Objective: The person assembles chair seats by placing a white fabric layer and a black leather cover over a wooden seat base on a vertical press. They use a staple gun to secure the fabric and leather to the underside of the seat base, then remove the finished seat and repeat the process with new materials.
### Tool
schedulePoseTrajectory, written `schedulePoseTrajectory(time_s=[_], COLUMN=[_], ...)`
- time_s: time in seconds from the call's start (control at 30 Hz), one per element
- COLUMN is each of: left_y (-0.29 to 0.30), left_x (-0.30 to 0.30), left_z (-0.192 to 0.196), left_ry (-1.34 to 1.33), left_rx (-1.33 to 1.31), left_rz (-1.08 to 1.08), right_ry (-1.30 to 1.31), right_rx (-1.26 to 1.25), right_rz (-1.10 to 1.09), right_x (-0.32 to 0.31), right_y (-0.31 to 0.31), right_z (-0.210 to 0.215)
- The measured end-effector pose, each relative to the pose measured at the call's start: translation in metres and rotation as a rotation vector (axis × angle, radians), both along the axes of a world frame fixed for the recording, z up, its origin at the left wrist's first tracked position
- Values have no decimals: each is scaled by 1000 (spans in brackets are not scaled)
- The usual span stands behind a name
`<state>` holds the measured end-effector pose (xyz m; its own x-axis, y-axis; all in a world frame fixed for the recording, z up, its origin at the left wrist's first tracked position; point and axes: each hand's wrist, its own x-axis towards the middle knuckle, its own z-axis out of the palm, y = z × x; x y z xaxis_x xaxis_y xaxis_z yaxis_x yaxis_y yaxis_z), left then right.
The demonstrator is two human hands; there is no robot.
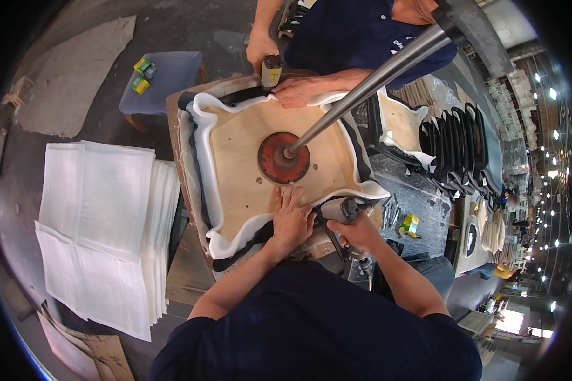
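A plywood seat board (235, 159) lies on white foam padding (203, 165), with black fabric (211, 209) around its edges. At the near edge my left hand (291, 219) rests with fingers stretched over the wood; what lies under its palm is hidden. My right hand (357, 232) grips a pneumatic staple gun (340, 209) by its handle, at the near right corner of the seat. A red round pad (279, 166) on a slanting metal rod (368, 86) presses on the board's middle. Opposite, a co-worker holds another staple gun (271, 71) and rests a hand (295, 91) on the far edge.
White sheets (98, 197) are stacked at left. A blue stool (165, 82) carries small yellow-green boxes (141, 84). To the right are another padded seat (403, 120), a row of black covers (457, 146) and a small box (409, 225) on a worktable (419, 190).
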<state>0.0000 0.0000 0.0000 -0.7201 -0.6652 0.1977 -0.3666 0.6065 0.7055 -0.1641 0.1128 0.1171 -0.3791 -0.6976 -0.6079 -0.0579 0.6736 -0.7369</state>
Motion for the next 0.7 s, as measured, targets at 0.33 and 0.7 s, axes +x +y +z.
schedulePoseTrajectory(time_s=[0.33,0.7], left_y=[-15,-13], left_x=[13,26], left_z=[21,12], left_ry=[-58,-34], left_rx=[-18,-15], left_rz=[-41,6], right_ry=[58,-41], right_rx=[30,0], right_rz=[-55,-43], right_x=[5,22], right_y=[-10,-5], right_z=[0,2])
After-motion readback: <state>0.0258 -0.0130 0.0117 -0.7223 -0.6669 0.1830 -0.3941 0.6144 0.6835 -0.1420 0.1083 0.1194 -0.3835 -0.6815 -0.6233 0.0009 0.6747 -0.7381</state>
